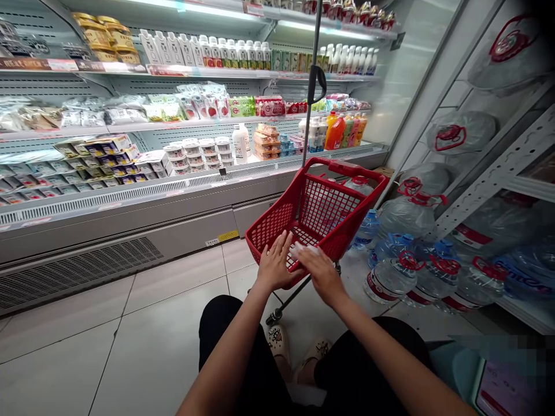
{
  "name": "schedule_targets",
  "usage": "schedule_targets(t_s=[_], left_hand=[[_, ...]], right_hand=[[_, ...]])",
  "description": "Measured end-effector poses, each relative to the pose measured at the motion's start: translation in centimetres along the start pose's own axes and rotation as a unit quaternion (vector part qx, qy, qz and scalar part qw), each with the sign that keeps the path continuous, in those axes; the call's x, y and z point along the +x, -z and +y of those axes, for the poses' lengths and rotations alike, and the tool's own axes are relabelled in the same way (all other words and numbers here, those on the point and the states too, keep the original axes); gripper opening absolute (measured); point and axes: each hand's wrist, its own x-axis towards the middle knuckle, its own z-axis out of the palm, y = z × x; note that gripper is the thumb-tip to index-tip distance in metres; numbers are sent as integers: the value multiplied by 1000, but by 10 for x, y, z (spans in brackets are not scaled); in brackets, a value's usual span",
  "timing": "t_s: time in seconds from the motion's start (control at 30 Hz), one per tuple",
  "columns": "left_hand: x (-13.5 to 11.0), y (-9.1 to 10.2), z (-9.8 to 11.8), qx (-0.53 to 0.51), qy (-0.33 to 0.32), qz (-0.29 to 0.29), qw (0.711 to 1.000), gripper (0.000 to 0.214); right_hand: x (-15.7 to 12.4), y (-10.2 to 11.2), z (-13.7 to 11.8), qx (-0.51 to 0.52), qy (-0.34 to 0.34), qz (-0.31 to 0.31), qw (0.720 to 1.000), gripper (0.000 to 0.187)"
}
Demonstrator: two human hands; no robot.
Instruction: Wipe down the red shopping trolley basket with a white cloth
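A red plastic shopping basket [277, 222] on wheels stands tilted on the tiled floor in front of me, with its long pull handle [313, 81] rising straight up. My left hand [274, 264] rests on the basket's near rim with fingers spread. My right hand [318, 268] sits just beside it at the same rim, its fingers closed around a small whitish thing [303, 250] that I cannot make out. My knees in black trousers and light shoes show below.
An open refrigerated case [130, 190] with shelves of yoghurt, milk bottles and drinks runs along the left and back. Large water jugs [392, 277] with red caps lie on the floor and on a white rack [489, 179] at the right.
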Motion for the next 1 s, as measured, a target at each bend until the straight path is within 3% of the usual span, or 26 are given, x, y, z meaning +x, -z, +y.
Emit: schedule_targets(t_s=[0.07, 0.13, 0.23, 0.33, 0.43, 0.53, 0.6, 0.73, 0.83, 1.0], left_hand=[[2, -2, 3, 2, 13, 7, 1000, 107], [4, -5, 9, 1, 24, 12, 1000, 107], [3, -9, 24, -2, 46, 18, 999, 115], [0, -14, 42, -9, 60, 32, 998, 123], [-6, -12, 46, -23, -17, 13, 999, 121], [-9, -1, 26, -17, -139, -27, 990, 114], [-9, 9, 5, 3, -168, -34, 985, 107], [-9, 19, -23, 40, -139, -39, 989, 107], [-11, 16, -20, 60, -108, -35, 992, 109], [-15, 7, 6, 73, -66, -15, 995, 105]], right_hand=[[-5, -7, -17, 12, 28, -7, 999, 76], [-8, -5, -16, 14, 48, -16, 999, 77], [-9, 9, 14, -6, 33, -23, 999, 78], [-7, 26, 55, -34, -33, -9, 999, 79], [-8, 35, 83, -36, -61, -10, 997, 77], [-13, 35, 89, -28, -73, -3, 997, 74], [-19, 33, 83, -21, -84, 8, 996, 74], [-35, 31, 51, -1, -79, 16, 997, 74], [-48, 27, 15, -6, -63, 9, 998, 76], [-64, 15, -37, -46, -81, 8, 996, 81]])
